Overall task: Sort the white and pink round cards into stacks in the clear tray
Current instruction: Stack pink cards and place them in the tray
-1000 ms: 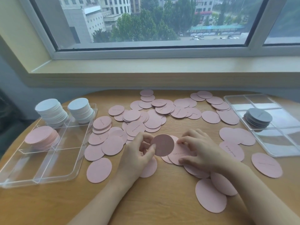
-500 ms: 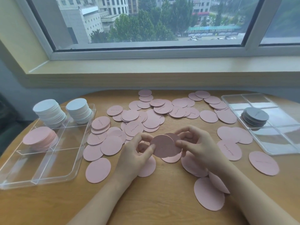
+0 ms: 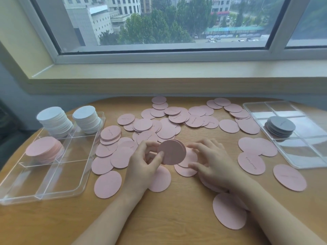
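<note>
A rounded wooden table (image 3: 159, 218) stands below a wide window (image 3: 168, 23) that looks out on trees and buildings. Loose pink cards (image 3: 166, 129) lie scattered and overlapping across the middle of the table.

The left hand (image 3: 143, 167) pinches a small stack of pink cards (image 3: 171, 152), thumb on the near face and fingers behind, holding it tilted on edge above the table. Being round, the stack has no long axis; its flat face is turned toward the camera.

The right hand (image 3: 212, 161) is just right of the held stack, its fingers curled low over a flat pink card (image 3: 188, 157). Whether they actually grip that card cannot be told.

The clear tray (image 3: 53, 193) lies at the table's left edge, well apart from both hands. Two white stacks (image 3: 56, 119) fill its far compartments, and a pink stack (image 3: 44, 151) sits in the middle-left compartment. The near compartments hold nothing visible.

The tray lies to the left of the held stack, so the left hand is judged the nearer one for carrying it there.

A second clear tray (image 3: 300, 156) at the right holds a grey stack (image 3: 280, 125).

Several pink cards carry a short handwritten line; one (image 3: 251, 162) may read "Good luck", but the script is too small to be sure. No brand labels are visible.
</note>
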### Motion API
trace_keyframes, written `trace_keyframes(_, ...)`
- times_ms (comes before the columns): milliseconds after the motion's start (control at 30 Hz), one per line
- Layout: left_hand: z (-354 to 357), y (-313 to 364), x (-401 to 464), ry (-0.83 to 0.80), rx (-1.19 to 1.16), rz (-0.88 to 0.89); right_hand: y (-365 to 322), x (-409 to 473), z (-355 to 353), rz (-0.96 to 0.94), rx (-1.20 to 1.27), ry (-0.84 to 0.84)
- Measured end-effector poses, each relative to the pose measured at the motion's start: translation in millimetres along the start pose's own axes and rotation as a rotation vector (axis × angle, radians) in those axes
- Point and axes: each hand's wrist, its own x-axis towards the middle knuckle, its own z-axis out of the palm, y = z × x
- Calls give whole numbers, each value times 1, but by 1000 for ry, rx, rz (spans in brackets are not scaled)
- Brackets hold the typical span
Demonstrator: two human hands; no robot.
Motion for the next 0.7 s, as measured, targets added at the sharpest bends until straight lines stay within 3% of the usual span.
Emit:
trace_keyframes(100, 0, 1, 0, 18, -11, 0, 0, 3, 1, 30, -102, -56)
trace_keyframes(300, -1, -4, 2, 41, -1, -1, 2, 5, 4, 29, -38, -19)
trace_keyframes(533, 0, 2, 0, 24, 0, -10, 3, 2, 7, -36, -56, 108)
trace_keyframes(700, 1, 5, -1, -5, -8, -4, -5, 1, -1, -14, 16, 295)
